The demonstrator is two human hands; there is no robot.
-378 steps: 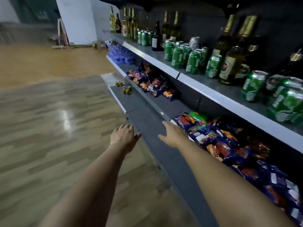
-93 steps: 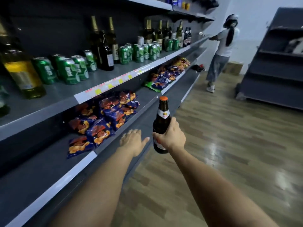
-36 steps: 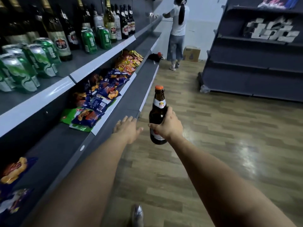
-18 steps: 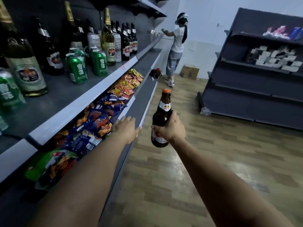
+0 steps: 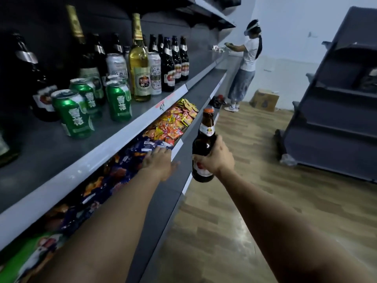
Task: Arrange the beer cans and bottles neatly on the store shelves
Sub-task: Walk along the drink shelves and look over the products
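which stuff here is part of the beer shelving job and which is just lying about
Job: brown bottle in right hand; green cans; dark bottles; drinks shelf.
Lying about: snack packets; cardboard box; second person.

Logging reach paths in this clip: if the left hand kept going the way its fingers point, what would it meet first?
Probably the blue snack packets on the lower shelf: the left hand points forward over them, fingers straight. Depth is unclear; it may pass just above.
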